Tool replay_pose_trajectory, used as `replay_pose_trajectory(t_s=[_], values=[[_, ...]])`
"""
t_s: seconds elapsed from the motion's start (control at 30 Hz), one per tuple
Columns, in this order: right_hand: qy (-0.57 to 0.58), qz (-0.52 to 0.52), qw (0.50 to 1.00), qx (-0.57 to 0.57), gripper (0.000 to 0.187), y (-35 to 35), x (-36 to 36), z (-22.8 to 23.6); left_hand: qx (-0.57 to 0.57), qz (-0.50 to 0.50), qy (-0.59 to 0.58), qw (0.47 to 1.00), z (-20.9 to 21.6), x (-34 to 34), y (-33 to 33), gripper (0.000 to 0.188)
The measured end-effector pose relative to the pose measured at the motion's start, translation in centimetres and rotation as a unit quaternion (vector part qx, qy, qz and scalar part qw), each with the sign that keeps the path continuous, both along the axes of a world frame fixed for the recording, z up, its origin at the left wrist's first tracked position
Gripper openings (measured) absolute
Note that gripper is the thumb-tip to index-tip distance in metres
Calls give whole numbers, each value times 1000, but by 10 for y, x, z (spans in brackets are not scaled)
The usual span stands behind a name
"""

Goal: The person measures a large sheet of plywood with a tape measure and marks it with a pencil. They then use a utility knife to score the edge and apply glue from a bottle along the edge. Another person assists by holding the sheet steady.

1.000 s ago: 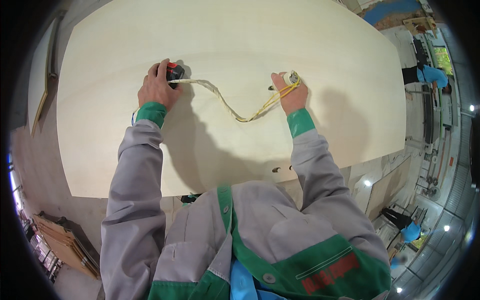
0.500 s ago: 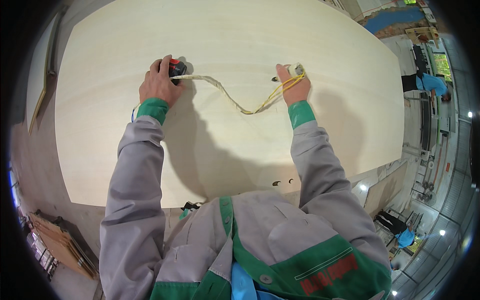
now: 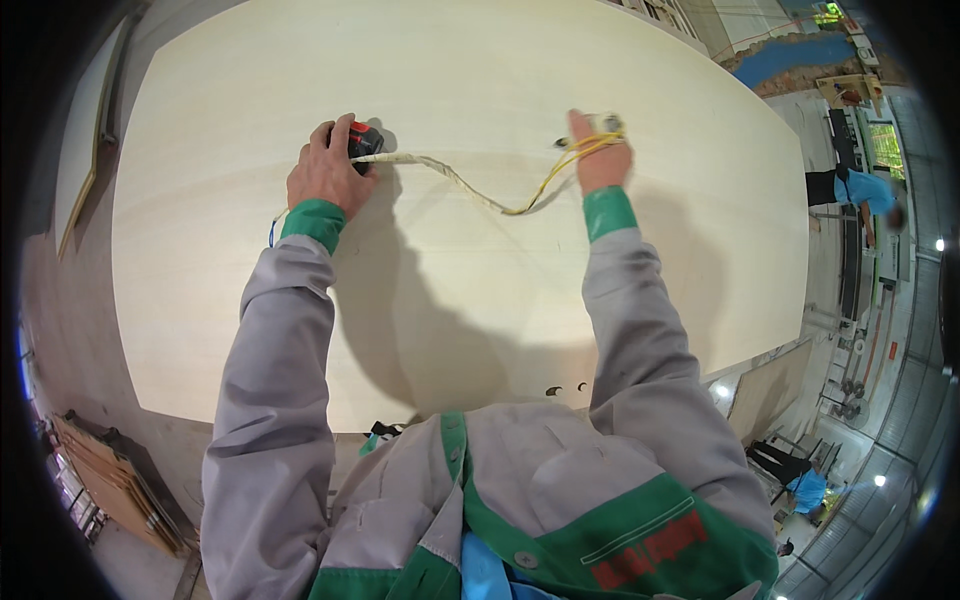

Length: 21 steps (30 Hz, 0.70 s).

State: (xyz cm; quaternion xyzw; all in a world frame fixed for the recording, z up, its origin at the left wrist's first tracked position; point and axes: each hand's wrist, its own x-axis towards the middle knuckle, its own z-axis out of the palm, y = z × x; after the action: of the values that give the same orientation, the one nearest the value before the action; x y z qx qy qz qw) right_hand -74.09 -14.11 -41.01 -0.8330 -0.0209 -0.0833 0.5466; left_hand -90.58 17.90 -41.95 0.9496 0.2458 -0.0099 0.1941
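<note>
A large pale wooden board (image 3: 450, 60) lies flat in front of me. My left hand (image 3: 328, 178) is closed around a black and red device (image 3: 366, 146) resting on it; its exact kind is unclear. A cloth-wrapped cord (image 3: 440, 172) with yellow wires (image 3: 562, 172) sags across the board from beside the device to my right hand (image 3: 606, 166). That hand, smeared by motion, is closed on a whitish rounded piece (image 3: 606, 122) with the yellow wires passing over it. A small dark tip (image 3: 560, 143) shows left of its fingers.
Two dark marks or holes (image 3: 554, 391) show near the board's close edge. Stacked brown panels (image 3: 115, 485) stand at lower left, and another panel (image 3: 88, 140) at far left. Two people in blue shirts (image 3: 868, 190) are off to the right, beside equipment.
My right hand has moved a little right and away from me with the whitish piece. My left hand, with the device, has shifted slightly right in view.
</note>
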Motion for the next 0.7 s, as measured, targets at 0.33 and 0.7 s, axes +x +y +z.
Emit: replay_pose_trajectory(t_s=[0.33,0.7], values=[[51,-15,998,-40,38,12,27,-11,-11,2,-2,1000,0,2,1,78],[38,-6,996,-75,36,16,53,-25,-16,13,7,1000,-1,5,1,79]])
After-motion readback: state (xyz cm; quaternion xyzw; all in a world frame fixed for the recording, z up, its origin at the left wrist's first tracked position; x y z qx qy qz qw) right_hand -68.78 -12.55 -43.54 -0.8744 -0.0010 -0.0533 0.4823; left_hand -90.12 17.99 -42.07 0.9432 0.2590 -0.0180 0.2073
